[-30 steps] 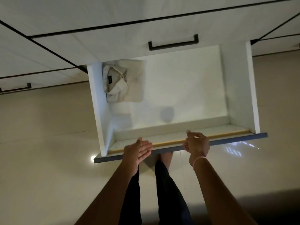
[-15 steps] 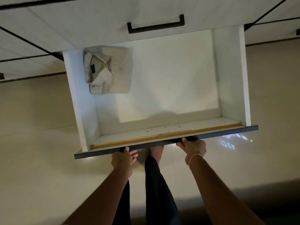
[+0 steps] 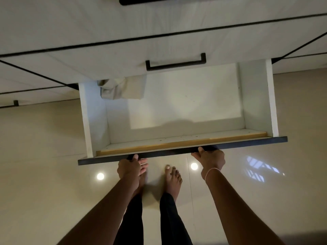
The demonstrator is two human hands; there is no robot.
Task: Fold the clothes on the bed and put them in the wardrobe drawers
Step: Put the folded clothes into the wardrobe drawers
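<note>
Left hand (image 3: 130,167), right hand (image 3: 209,159) grip drawer (image 3: 168,153) front edge; shirt (image 3: 122,90) back-left.

The folded shirt (image 3: 122,89) is lying half hidden under the closed drawer (image 3: 106,68) above. Fingers of the left hand (image 3: 128,166) and right hand (image 3: 209,159) are curling out of sight beneath the drawer front (image 3: 177,152). The picture's top edge is cutting off the uppermost handle (image 3: 168,0).

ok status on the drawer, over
Left grip and right grip both hold the drawer by its front edge. Open, one folded shirt in back left corner, partly under the drawer above. Nothing in the way.
</note>
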